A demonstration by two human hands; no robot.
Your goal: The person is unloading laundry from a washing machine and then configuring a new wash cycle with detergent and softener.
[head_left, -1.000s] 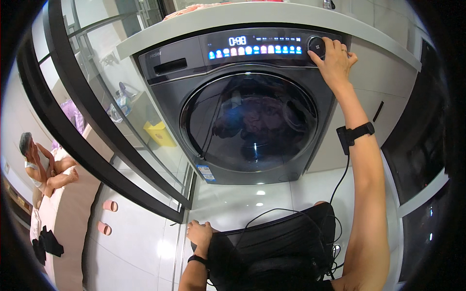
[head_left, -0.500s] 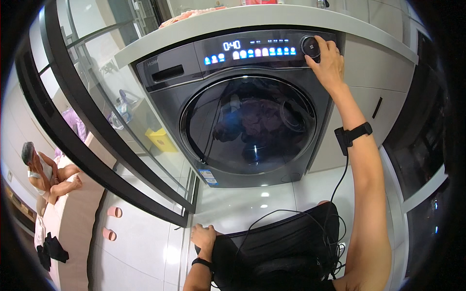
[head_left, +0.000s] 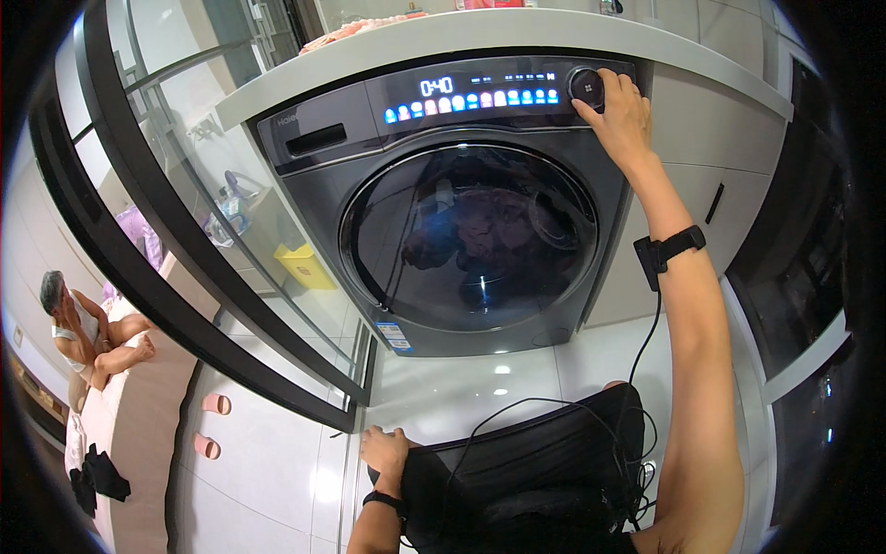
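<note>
A dark grey front-loading washing machine (head_left: 318, 198) stands in front of me under a white countertop. My right hand (head_left: 620, 115) reaches up to its control panel, thumb and fingers gripping the round black dial (head_left: 587, 87) at the panel's right end. Lit icons and a lit time display (head_left: 437, 87) show to the dial's left. Behind the closed round glass door (head_left: 475, 235), dark clothes are visible in the drum. My left hand (head_left: 385, 450) rests on my knee in black clothing, its fingers loosely bent and holding nothing.
Black-framed glass sliding panels (head_left: 221, 268) stand to the left. Beyond them a person (head_left: 88, 323) sits on a bed, with pink slippers (head_left: 217, 403) on the floor. A black cable (head_left: 526, 401) loops over my lap. A pale cabinet (head_left: 715, 198) adjoins the machine's right side.
More icons on the panel are lit now, filling the row's former gap. My right hand stays on the dial. My left hand keeps its place on my knee.
</note>
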